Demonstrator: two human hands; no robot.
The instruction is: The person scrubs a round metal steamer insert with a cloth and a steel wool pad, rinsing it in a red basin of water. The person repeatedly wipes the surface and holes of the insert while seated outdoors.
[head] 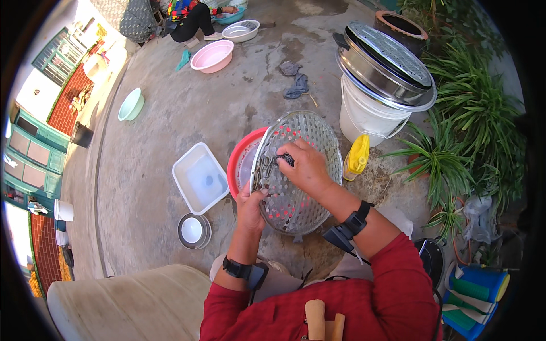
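My left hand grips the lower left rim of a round perforated metal steamer plate, tilted up in front of me. In my right hand is a dark scouring pad, pressed against the plate's upper middle; the fingers hide most of it. Wet grey streaks mark the plate beside the pad. Behind and under the plate stands a red basin, and its red shows through the holes. Right of the plate is a yellow plastic bottle.
Left of the basin are a white rectangular tub with cloudy water and stacked metal bowls. A white bucket carries metal steamer parts. Potted plants line the right. A person sits near a pink basin.
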